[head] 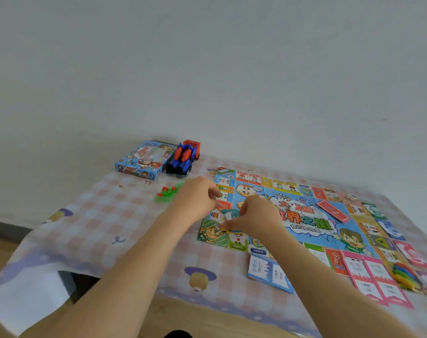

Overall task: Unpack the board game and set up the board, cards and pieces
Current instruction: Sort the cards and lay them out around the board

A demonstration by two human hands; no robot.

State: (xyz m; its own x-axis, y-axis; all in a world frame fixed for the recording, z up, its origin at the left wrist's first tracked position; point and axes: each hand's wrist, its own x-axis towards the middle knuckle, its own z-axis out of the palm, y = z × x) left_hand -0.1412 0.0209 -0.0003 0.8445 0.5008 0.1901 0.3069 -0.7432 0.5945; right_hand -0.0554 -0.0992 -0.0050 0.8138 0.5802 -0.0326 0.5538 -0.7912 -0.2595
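Cards of white and teal paper (228, 215) sit pinched in the right hand (256, 215), low over the left corner of the flat blue paper game board (353, 228), likely to land in their spot, while the left hand (197, 198) curls beside them, and I cannot tell if it holds any.

1. Bare checked tablecloth (105, 215) left of the board (305, 230) gives open passage.
2. Game box (144, 159) and toy truck (183, 158) stand side by side at the far edge.
3. Green pieces (168, 193) lie just before them.
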